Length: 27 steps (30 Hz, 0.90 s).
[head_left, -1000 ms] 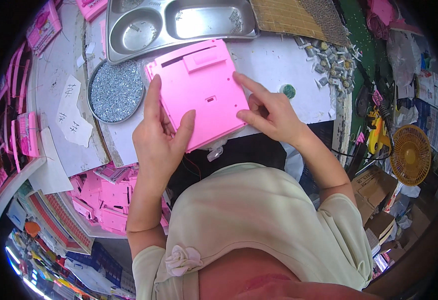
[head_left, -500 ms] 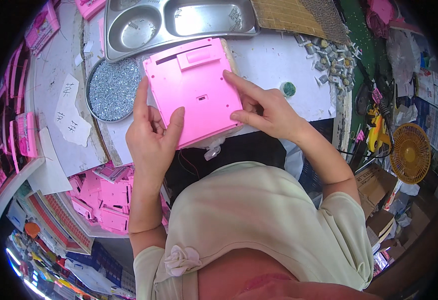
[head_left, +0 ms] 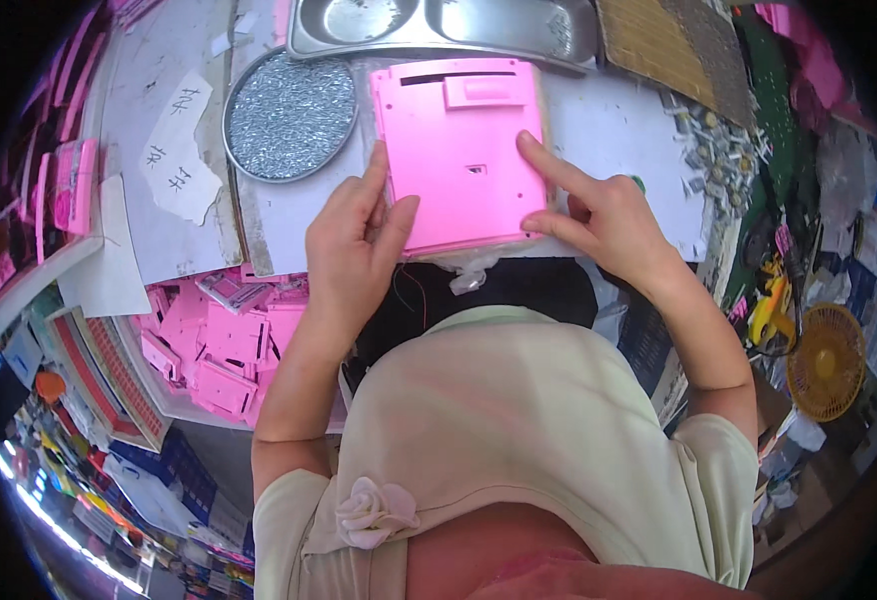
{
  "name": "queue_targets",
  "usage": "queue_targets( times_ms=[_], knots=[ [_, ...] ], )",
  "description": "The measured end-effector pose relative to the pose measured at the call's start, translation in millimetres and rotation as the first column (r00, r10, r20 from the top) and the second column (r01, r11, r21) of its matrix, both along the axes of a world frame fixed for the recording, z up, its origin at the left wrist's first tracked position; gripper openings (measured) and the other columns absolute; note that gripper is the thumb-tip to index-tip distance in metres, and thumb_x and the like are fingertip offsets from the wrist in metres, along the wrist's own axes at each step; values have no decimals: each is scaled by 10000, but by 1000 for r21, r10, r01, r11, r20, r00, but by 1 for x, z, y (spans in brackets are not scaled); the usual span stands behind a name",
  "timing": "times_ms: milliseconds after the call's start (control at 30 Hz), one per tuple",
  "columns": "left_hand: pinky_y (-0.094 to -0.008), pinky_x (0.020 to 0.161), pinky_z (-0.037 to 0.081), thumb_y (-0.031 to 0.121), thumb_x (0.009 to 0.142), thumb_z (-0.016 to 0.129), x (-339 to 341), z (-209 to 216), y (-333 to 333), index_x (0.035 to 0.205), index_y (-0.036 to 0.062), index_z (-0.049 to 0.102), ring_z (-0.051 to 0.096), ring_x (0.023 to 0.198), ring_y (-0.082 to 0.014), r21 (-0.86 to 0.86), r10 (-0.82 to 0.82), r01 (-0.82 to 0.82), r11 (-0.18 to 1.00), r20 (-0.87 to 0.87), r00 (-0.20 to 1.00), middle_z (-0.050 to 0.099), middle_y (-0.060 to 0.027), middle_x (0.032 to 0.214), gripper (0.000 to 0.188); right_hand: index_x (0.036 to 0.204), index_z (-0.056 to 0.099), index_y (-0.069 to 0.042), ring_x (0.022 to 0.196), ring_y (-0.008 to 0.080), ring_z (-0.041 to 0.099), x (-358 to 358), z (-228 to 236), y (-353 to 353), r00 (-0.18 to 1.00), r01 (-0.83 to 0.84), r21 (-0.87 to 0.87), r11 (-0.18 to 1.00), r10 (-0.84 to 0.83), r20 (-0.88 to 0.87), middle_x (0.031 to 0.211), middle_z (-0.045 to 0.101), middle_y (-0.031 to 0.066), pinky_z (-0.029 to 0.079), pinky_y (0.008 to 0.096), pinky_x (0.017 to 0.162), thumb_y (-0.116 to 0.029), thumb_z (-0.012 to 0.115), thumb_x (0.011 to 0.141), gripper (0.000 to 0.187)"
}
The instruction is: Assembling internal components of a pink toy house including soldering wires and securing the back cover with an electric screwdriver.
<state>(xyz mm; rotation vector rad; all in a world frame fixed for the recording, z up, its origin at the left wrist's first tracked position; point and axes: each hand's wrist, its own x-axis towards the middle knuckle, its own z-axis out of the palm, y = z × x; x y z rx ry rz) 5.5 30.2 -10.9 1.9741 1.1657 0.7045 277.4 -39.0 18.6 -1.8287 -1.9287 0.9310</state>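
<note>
A flat, squarish pink plastic casing [head_left: 439,150] lies face up between my hands, with a slot and raised block along its far edge and a small hole near its middle. My left hand [head_left: 349,250] grips its left edge, thumb on top near the lower left corner, forefinger along the side. On the right edge, my right hand [head_left: 614,225] holds it with forefinger and thumb resting on the surface; its other fingers are curled. A crumpled piece of clear plastic [head_left: 469,277] shows under the near edge. What lies beneath the casing is mostly hidden.
A round dish of small screws [head_left: 292,115] stands left of the casing, and a metal compartment tray [head_left: 509,30] behind it. Small metal motors [head_left: 719,160] lie at right by a cardboard sheet [head_left: 674,50]. Pink parts [head_left: 224,345] fill a bin at lower left. A fan [head_left: 826,362] stands far right.
The whole view has shifted, so the table sits further right and higher. The casing has turned slightly clockwise and lies straighter, both hands still on it. My right hand now mostly covers the small green roll.
</note>
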Motion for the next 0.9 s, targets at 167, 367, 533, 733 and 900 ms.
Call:
queue_targets(
  times_ms=[167,367,533,733,900],
  knots=[
    [-330,567,423,197,874,749,-14,8,-6,1406,-1,558,492,612,-209,-55,-74,71,996,-56,996,468,-84,690,599,1465,538,-289,428,233,405,1,7,9,991,-74,-9,997,75,114,477,439,85,398,363,496,-413,821,794,739],
    [-335,570,451,258,828,800,-19,-3,-5,1410,45,573,534,626,-213,-47,-94,90,995,-94,991,494,-84,692,661,1473,526,-291,425,270,462,7,12,23,974,-155,7,988,152,170,478,466,83,406,379,496,-451,814,779,768],
    [-368,625,493,283,786,832,-29,18,6,1425,49,550,583,695,-272,-53,-269,264,963,-97,958,556,-96,790,736,1468,529,-281,442,290,519,4,18,23,927,-248,84,965,211,310,479,492,55,453,388,511,-460,819,760,786],
    [-336,709,492,188,718,877,-31,2,-12,1486,44,480,573,826,-242,-46,-196,194,980,-26,980,569,-105,971,877,1370,588,-125,907,310,625,-15,35,44,857,-445,117,888,384,343,945,653,124,514,411,779,-340,847,704,747],
    [-385,729,522,245,746,851,-35,-8,-12,1457,48,500,619,866,-299,28,-224,225,974,-47,973,598,-113,1013,818,1409,564,-160,1305,362,457,-44,-2,58,809,-588,399,704,521,274,1438,506,109,394,485,1055,-451,768,726,770]
  ],
)
